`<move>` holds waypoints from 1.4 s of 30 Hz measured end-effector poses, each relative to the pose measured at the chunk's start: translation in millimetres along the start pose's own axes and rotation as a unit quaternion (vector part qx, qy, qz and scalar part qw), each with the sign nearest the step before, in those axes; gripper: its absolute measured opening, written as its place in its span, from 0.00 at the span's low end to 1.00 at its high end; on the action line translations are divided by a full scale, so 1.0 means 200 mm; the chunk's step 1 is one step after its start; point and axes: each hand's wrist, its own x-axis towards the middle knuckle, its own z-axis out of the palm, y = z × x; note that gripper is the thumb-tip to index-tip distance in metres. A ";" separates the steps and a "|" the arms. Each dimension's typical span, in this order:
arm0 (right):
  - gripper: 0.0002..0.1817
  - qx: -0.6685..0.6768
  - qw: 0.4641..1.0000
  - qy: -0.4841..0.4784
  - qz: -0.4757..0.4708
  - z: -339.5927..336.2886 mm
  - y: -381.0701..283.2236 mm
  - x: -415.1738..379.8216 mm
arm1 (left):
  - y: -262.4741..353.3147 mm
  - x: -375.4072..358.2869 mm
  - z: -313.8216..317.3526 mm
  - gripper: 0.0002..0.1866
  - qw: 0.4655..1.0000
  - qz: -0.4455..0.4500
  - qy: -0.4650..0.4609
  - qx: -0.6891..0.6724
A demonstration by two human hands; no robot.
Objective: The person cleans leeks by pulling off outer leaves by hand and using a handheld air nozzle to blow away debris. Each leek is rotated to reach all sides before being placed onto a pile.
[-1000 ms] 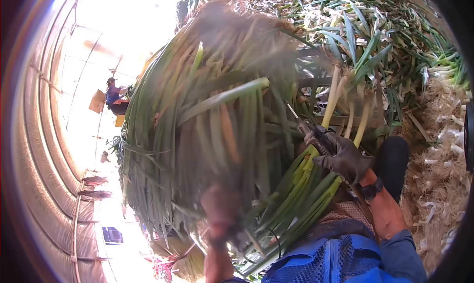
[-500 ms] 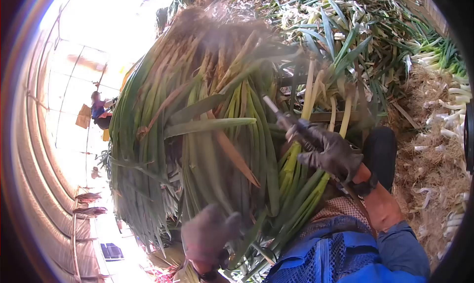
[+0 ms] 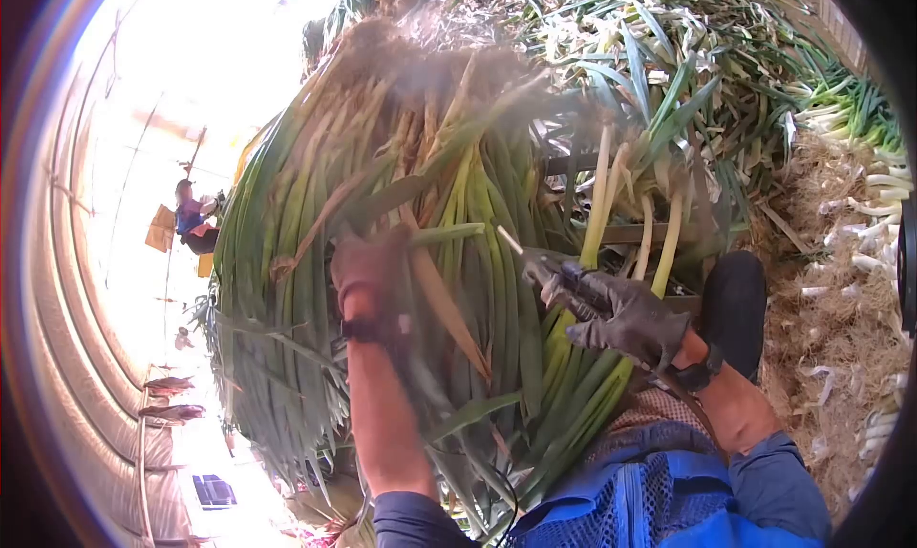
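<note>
A large heap of long green onions (image 3: 287, 242) fills the middle, their leaves hanging toward me and their root ends blurred at the top. My left hand (image 3: 368, 276), in a dark glove, reaches over the heap and lies against the leaves. Its fingers are smeared and partly hidden, so their grip cannot be made out. In my gloved right hand (image 3: 630, 319) is a dark blow gun (image 3: 564, 276), its thin pale nozzle pointing up and left. Several green onion stalks (image 3: 600, 199) stand beneath and beside this hand.
Behind the heap lies a wide pile of stripped leaves (image 3: 659, 61). On the right are trimmed roots (image 3: 812, 280) and white-stemmed onions (image 3: 888, 180). Another person (image 3: 196, 218) is far off at left, near a curved sheeted wall (image 3: 91, 357). My knee (image 3: 735, 300) is beside the right hand.
My left hand has moved up from the lower edge of the heap onto its middle leaves. My right hand has shifted slightly left and down, still holding the blow gun.
</note>
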 end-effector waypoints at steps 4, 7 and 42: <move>0.48 -0.049 0.995 0.084 0.006 0.01 0.10 -0.05 | -0.02 -0.06 0.04 0.47 0.999 0.011 0.034 0.036; 0.48 -0.150 0.979 0.131 -0.052 -0.05 0.13 -0.01 | -0.07 -0.17 0.15 0.38 0.958 0.165 0.214 0.099; 0.40 -0.062 0.984 0.128 -0.110 -0.14 0.29 0.23 | 0.41 -0.22 0.40 0.31 0.959 0.108 -0.130 0.227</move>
